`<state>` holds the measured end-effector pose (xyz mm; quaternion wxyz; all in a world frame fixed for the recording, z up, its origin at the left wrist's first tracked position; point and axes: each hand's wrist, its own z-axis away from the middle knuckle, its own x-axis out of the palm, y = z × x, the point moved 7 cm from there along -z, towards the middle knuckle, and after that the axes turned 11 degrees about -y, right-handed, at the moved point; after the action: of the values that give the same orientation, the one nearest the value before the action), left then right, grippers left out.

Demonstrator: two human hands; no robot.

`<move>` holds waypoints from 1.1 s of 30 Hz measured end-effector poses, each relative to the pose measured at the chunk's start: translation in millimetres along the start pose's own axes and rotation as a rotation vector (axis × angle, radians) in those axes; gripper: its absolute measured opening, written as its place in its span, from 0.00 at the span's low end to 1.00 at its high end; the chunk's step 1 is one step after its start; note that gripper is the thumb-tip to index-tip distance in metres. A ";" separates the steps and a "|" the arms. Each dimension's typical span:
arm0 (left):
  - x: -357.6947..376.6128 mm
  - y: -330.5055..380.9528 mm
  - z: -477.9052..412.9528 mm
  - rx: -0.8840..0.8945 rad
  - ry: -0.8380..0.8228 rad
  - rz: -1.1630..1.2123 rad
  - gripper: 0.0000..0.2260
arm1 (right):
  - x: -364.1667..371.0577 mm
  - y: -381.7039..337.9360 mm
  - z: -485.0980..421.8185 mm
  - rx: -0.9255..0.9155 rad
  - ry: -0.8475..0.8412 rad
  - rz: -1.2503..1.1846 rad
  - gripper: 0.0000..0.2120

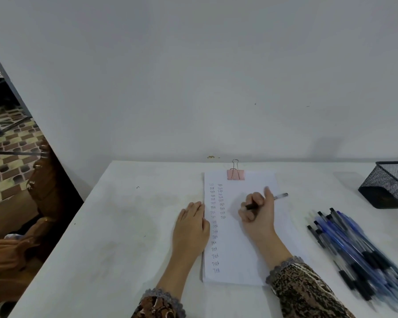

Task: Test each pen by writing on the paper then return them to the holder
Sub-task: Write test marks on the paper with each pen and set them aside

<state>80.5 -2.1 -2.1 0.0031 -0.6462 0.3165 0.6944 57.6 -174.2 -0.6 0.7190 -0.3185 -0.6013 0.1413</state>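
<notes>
Hands noted, head view: left hand (191, 226) flat, fingers straight, pressing left edge of paper (239, 249); right hand (257, 212) clenched round one pen (280, 196), tip over the sheet just right of the marks (213, 207).

Risks judged: smearing fresh ink under right sleeve (303, 290); mixing tested with untested in loose pile of pens (354, 249) on table (124, 226), nothing separating them; rolling toward near edge.

Counted: one paper, one binder clip (236, 174), one holder (388, 184) with no pens visible inside, two columns of marks. Pile too blurred to count.
</notes>
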 end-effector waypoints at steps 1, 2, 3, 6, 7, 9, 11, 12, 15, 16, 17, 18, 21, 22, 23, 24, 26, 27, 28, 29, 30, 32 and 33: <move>0.4 -0.4 -0.6 -0.003 0.000 0.000 0.35 | -2.1 -1.3 -0.6 0.003 0.014 -0.042 0.27; 0.4 -0.4 -0.8 -0.005 -0.001 -0.001 0.33 | -2.4 -2.4 0.1 -0.001 0.023 -0.056 0.27; 0.5 0.0 -0.9 -0.006 -0.005 0.001 0.30 | -3.2 -2.5 1.1 -0.009 0.033 -0.062 0.26; -0.3 2.4 -0.1 0.003 -0.025 0.007 0.27 | -4.6 -1.9 4.6 -0.041 0.044 -0.111 0.21; -0.3 2.1 0.1 0.004 -0.029 0.008 0.26 | -5.2 -1.8 5.0 -0.056 0.042 -0.136 0.19; 0.0 1.5 -0.3 0.000 -0.032 0.006 0.23 | -5.8 -1.3 5.6 -0.070 0.029 -0.200 0.15; -1.2 2.3 0.9 0.002 -0.017 0.010 0.25 | -5.4 -2.4 5.4 -0.080 0.013 -0.241 0.08; -2.1 2.9 1.8 0.008 -0.003 0.012 0.28 | -4.2 -2.6 6.0 -0.081 0.002 -0.252 0.06; -1.0 2.0 1.9 0.008 0.012 0.021 0.29 | -5.9 -1.6 6.7 -0.053 0.016 -0.257 0.11; -1.1 1.9 1.7 0.005 0.011 0.023 0.27 | -7.1 -1.5 6.8 -0.047 0.024 -0.256 0.11; -1.1 1.8 1.9 0.004 0.010 0.028 0.26 | -8.8 -1.2 6.9 -0.046 0.037 -0.256 0.10; -1.4 1.9 1.8 0.003 0.011 0.034 0.24 | -10.0 -0.4 7.0 -0.040 0.048 -0.261 0.12; -2.5 2.4 2.6 0.000 0.011 0.041 0.22 | -12.8 1.3 6.4 -0.020 0.060 -0.280 0.17; -2.5 2.2 2.4 0.000 0.009 0.042 0.22 | -12.4 1.3 6.8 -0.017 0.059 -0.285 0.17; -2.4 2.1 2.0 0.001 0.008 0.042 0.21 | -12.1 1.3 6.8 -0.015 0.057 -0.287 0.17; -2.5 2.1 1.8 0.002 0.013 0.044 0.20 | -11.6 1.4 6.9 -0.015 0.055 -0.290 0.16; -3.5 2.2 2.1 0.002 0.020 0.048 0.19 | -10.8 1.4 7.1 -0.014 0.057 -0.295 0.16; -3.5 2.2 2.2 0.001 0.019 0.042 0.19 | -10.6 1.5 7.3 -0.012 0.057 -0.298 0.16; -3.2 2.2 2.1 0.001 0.016 0.033 0.20 | -10.4 1.6 7.5 -0.010 0.059 -0.301 0.16; -3.0 2.4 2.0 0.002 0.013 0.030 0.20 | -10.6 1.7 7.6 -0.009 0.061 -0.303 0.16; -2.9 2.5 2.0 0.003 0.011 0.029 0.20 | -10.6 1.8 7.7 -0.008 0.062 -0.306 0.16; -3.5 2.5 2.0 -0.001 0.012 0.025 0.20 | -10.4 2.2 7.7 -0.006 0.058 -0.307 0.16; -3.8 2.7 2.2 -0.002 0.015 0.023 0.20 | -10.2 2.2 7.8 -0.006 0.055 -0.306 0.16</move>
<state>78.1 -1.8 2.5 -0.0076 -0.6476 0.3233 0.6899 48.1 -176.2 -9.3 0.7476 -0.2288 -0.6232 0.0195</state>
